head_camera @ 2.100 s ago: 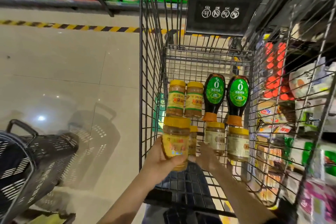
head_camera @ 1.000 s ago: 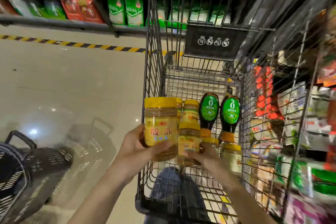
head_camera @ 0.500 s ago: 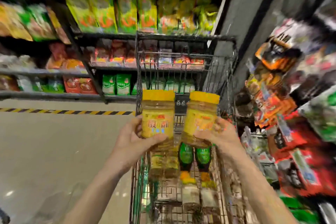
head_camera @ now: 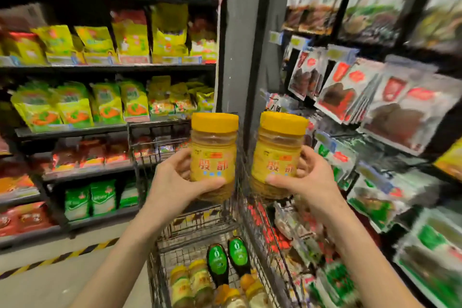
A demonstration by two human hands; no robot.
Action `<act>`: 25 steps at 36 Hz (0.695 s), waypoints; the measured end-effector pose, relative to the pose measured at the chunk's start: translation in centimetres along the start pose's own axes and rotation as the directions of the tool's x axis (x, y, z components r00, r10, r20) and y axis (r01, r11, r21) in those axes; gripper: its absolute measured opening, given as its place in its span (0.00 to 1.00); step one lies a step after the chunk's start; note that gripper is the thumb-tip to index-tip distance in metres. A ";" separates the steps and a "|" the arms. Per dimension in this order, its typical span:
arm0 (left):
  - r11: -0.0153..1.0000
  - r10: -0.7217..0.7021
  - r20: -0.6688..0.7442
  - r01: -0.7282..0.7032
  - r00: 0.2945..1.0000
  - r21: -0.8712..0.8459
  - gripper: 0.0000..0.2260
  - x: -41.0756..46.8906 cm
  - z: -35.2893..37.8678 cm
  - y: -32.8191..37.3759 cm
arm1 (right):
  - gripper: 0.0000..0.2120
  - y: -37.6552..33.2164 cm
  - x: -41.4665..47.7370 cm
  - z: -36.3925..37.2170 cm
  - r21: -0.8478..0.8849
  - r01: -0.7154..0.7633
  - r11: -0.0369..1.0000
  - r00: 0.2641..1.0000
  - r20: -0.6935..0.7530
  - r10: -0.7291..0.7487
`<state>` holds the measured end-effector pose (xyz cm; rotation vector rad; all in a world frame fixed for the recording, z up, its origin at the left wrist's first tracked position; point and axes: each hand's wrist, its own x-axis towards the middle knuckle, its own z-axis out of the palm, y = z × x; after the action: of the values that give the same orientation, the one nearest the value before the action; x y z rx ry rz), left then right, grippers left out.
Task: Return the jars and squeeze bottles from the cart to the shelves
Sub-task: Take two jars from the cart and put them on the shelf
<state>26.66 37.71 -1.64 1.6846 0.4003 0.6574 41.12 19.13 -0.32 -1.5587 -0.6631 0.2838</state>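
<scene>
currently held: my left hand (head_camera: 175, 180) wraps one yellow-lidded jar (head_camera: 213, 155), thumb across the label front, fingers curled behind; my right hand (head_camera: 308, 180) clasps a second matching jar (head_camera: 278, 155) the same way. both upright, apart, raised above the wire cart (head_camera: 160, 277). handling note: i judge it best to keep them level and seat each base fully on a shelf before loosening, one at a time. no jar slot shows on the bagged-goods shelves (head_camera: 107, 67) ahead. count: jars in hand, two; green-labelled squeeze bottles (head_camera: 227, 257) in cart, two; jars in cart, at least four, lower ones blurred.
</scene>
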 end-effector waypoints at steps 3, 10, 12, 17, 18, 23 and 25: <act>0.997 0.072 0.081 -0.071 0.994 -0.018 0.30 -0.4 0.2 1.1 | 0.32 -1.3 -2.9 -0.4 -0.003 0.026 1.000 0.995 -0.100 -0.026; 0.985 0.168 0.302 -0.149 0.938 -0.085 0.33 -2.9 1.0 2.4 | 0.32 -4.0 -11.9 -1.0 -0.055 0.024 0.998 0.927 -0.373 -0.043; 0.980 0.195 0.359 -0.166 0.913 -0.109 0.33 -3.9 1.9 3.0 | 0.36 -4.7 -14.6 -1.4 -0.094 0.010 0.996 0.895 -0.443 -0.051; 0.971 0.236 0.485 -0.180 0.842 -0.160 0.34 -7.1 5.5 4.8 | 0.33 -7.1 -22.1 -3.0 -0.162 -0.026 0.986 0.797 -0.599 -0.077; 0.969 0.243 0.516 -0.179 0.821 -0.171 0.33 -7.8 6.4 5.2 | 0.35 -7.6 -23.6 -3.4 -0.177 -0.038 0.983 0.768 -0.635 -0.084; 0.957 0.286 0.662 -0.169 0.693 -0.236 0.38 -11.9 11.3 7.7 | 0.37 -9.7 -31.5 -5.6 -0.240 -0.108 0.965 0.624 -0.772 -0.122; 0.951 0.304 0.714 -0.157 0.630 -0.266 0.34 -14.0 13.3 8.7 | 0.39 -10.3 -34.7 -6.5 -0.242 -0.134 0.961 0.574 -0.810 -0.124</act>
<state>23.22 17.26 2.40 1.6833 -0.4794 0.1119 14.58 -6.11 3.10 -1.7351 0.0695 -0.5689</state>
